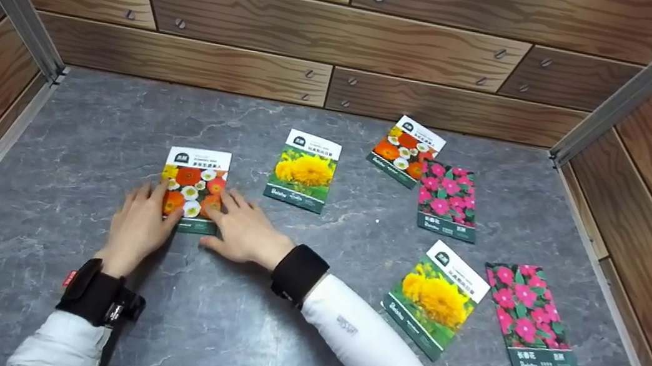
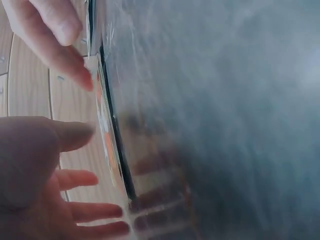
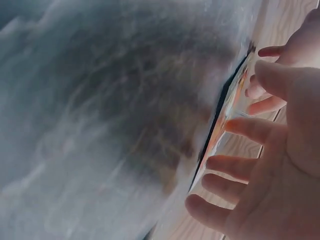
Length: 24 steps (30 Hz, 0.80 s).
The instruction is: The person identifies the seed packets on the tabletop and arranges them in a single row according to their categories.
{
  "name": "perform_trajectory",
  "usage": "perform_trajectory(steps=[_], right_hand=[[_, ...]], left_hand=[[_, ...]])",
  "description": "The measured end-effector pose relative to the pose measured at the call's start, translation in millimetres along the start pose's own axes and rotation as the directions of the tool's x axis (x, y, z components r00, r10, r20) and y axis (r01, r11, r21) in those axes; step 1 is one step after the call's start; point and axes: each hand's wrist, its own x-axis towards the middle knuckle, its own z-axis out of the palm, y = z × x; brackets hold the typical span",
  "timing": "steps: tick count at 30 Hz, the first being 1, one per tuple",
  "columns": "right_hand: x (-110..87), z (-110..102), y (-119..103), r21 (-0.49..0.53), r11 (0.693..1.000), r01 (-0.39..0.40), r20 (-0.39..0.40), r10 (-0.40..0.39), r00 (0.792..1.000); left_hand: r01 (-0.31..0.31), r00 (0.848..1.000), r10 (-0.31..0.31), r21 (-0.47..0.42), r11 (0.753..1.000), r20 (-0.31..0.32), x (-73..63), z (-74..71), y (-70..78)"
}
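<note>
A flat rectangular packet with a white top, a green base and a print of orange, white and yellow flowers [image 1: 193,187] lies face up on the grey marbled table [image 1: 254,344], left of centre, between the person's two hands. The left hand [image 1: 138,224] is at its left side, the thumb by the lower left corner; the right hand [image 1: 247,232] is at its right side, the fingertips reaching its right edge. The fingers of both hands are spread and fairly straight, curled round nothing; whether every fingertip touches the packet cannot be told.

Just right of this packet, apart from it, lies a white-and-green packet printed with yellow flowers [image 1: 302,172]. Farther right, near the back, a second orange-flower packet [image 1: 404,150] lies tilted, and a green packet printed with pink flowers [image 1: 448,199] meets its lower right side. Nearer the front, a second yellow-flower packet [image 1: 438,298] lies tilted beyond the right forearm, and a second pink-flower packet [image 1: 530,317] lies just to its right.

Each wrist wears a black band, the right band [image 1: 300,273] and the left band [image 1: 91,292], above white sleeves [image 1: 371,340]. Behind the table stands a wood-plank-patterned wall [image 1: 246,21].
</note>
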Motion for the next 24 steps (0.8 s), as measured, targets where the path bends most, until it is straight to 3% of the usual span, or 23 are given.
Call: perform_trajectory(steps=[5,8,10,12,14,17,19,21,24], right_hand=[[-1.6,3.1,-5.0,0.054,0.999,-0.005,0.011,0.004,1.0],[-2.1,1.8,-10.4,0.167,0.985,-0.04,-0.01,0.042,0.999],[-0.6,-0.1,-13.4,0.291,0.954,-0.072,-0.049,0.09,0.995],[2.3,-1.9,-14.3,0.457,0.884,-0.098,-0.093,0.157,0.983],[6.1,-3.6,-13.0,0.64,0.762,-0.096,-0.127,0.228,0.965],[10.3,-2.8,-7.6,0.835,0.545,-0.077,-0.123,0.321,0.939],[11.3,0.1,-4.4,0.886,0.458,-0.072,-0.111,0.361,0.926],[11.5,3.5,-2.3,0.891,0.447,-0.077,-0.114,0.386,0.915],[9.8,6.8,-1.2,0.887,0.455,-0.075,-0.128,0.399,0.908]], left_hand=[[-0.004,1.0,0.004,0.004,1.0,0.014,-2.5,-2.6,6.0],[-0.007,1.0,0.008,-0.011,1.0,0.021,-4.2,-3.5,11.7],[-0.007,1.0,0.007,-0.026,1.0,0.021,-5.0,-3.0,14.6],[-0.009,1.0,0.009,-0.039,0.999,0.012,-6.0,-1.7,15.8],[-0.008,1.0,0.008,-0.057,0.998,0.009,-7.2,-0.6,16.4],[-0.013,1.0,0.014,-0.085,0.996,0.011,-9.4,0.6,17.4],[-0.015,1.0,0.017,-0.11,0.994,0.016,-11.5,1.4,17.9],[-0.013,1.0,0.016,-0.144,0.99,0.025,-14.1,1.5,18.1],[-0.003,0.999,0.011,-0.204,0.979,0.039,-19.0,1.9,17.6]])
